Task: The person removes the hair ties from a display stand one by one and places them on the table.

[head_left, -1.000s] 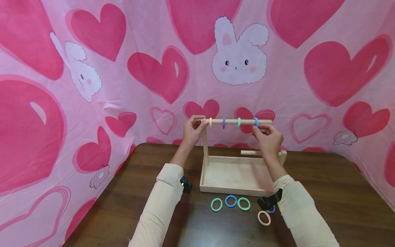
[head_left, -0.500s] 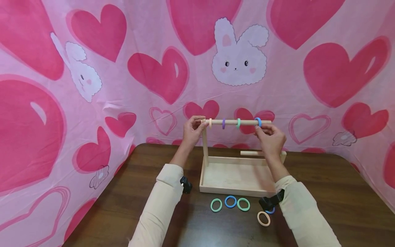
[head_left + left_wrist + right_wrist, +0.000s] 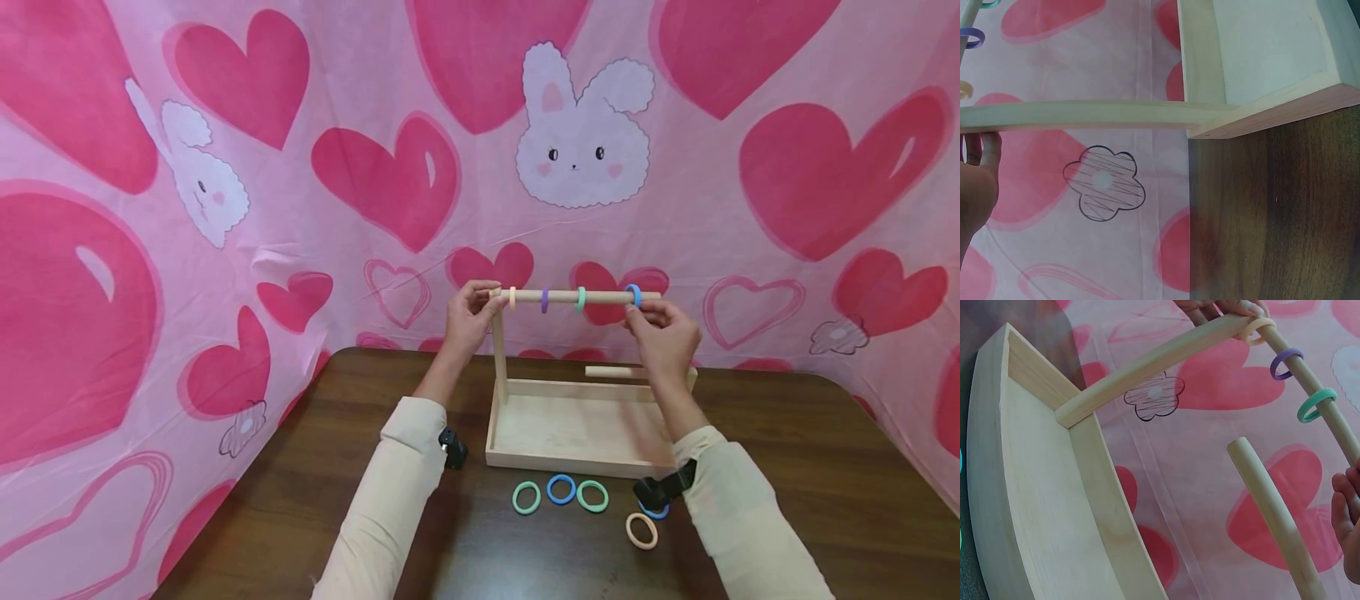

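Note:
My left hand [image 3: 468,322] grips the top corner of a wooden rack, where its upright post [image 3: 1085,115] meets the upper rod [image 3: 562,296]. Near the rod's free right end, my right hand [image 3: 666,340] pinches a blue ring [image 3: 633,294] that is around the rod. Also hanging on this rod, from the left, are a peach ring [image 3: 1258,330], a purple ring [image 3: 1285,364] and a mint green ring [image 3: 1317,404], spaced apart. In the right wrist view the blue ring is out of frame and only part of the right hand's fingers shows.
The rack's shallow tray [image 3: 570,461] stands on a dark wooden table [image 3: 360,467]. A lower rod [image 3: 611,372] sticks out at the right. In front lie two green rings [image 3: 527,497], a blue ring [image 3: 561,489], a peach ring [image 3: 641,531] and another blue ring [image 3: 656,510] partly under the right wrist camera.
My right hand has slid the blue ring a short way to the right along the upper rod. The left hand and the other rings have stayed put.

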`<act>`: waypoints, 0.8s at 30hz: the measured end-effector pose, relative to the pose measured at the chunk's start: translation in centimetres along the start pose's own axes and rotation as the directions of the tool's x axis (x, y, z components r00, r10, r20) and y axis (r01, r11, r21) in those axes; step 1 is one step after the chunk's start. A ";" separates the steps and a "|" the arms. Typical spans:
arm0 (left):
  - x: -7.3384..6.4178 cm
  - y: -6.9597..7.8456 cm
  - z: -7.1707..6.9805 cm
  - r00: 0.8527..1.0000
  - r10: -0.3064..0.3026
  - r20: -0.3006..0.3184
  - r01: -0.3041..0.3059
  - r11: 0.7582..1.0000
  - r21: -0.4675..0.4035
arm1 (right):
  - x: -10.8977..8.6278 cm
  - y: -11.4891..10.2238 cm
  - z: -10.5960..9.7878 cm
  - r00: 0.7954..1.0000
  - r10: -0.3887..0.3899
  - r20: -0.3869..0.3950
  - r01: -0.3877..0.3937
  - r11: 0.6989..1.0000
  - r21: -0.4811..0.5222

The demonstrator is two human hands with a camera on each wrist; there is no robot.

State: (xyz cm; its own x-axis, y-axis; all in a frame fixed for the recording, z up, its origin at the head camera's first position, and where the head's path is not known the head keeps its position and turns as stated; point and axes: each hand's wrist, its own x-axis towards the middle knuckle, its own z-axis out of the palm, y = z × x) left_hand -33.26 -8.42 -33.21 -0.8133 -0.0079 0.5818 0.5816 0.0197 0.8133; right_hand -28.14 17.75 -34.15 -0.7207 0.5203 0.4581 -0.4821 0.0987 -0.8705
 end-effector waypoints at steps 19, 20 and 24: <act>0.2 -0.2 0.1 1.000 0.020 -0.012 -0.020 1.000 -0.017 | 0.3 -0.4 -1.0 0.999 0.037 -0.031 -0.035 0.996 0.077; 0.1 -0.2 0.1 1.000 0.018 -0.012 -0.018 1.000 -0.014 | 0.3 -0.4 -1.0 0.999 0.042 -0.034 -0.039 0.996 0.075; 0.0 0.0 0.1 1.000 0.008 -0.016 -0.008 1.000 -0.008 | 0.5 -0.4 -1.2 0.998 0.051 -0.045 -0.047 0.995 0.088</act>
State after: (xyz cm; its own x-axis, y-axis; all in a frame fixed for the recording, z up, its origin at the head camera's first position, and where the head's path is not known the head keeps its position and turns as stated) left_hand -33.30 -8.33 -33.24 -0.8083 -0.0240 0.5882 0.5881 0.0114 0.8087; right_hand -27.68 18.98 -33.75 -0.7212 0.5625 0.4043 -0.4897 -0.0012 -0.8719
